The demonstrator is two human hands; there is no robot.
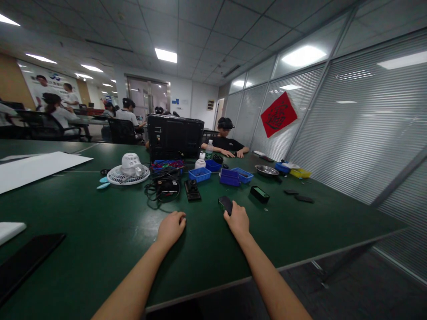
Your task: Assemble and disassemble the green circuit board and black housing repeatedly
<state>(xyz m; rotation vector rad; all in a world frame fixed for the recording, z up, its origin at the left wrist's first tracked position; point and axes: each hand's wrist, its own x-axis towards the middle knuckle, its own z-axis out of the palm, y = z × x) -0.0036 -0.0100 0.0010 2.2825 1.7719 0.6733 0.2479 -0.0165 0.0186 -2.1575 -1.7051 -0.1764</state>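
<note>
My right hand (237, 219) rests on the green table (100, 240) with its fingers curled over the near end of a small black phone-like device (225, 203). My left hand (171, 228) lies on the table to the left of it, fingers curled into a loose fist; whether anything is under it I cannot make out. Both forearms reach in from the near table edge.
Beyond my hands lie a black box (259, 194), a small black gadget (192, 190), tangled cables (163, 190), a white fan (128, 170), blue bins (200, 174), a metal bowl (266, 170) and a black case (175, 138). A person (225, 141) sits across the table. A white sheet (33, 169) lies left.
</note>
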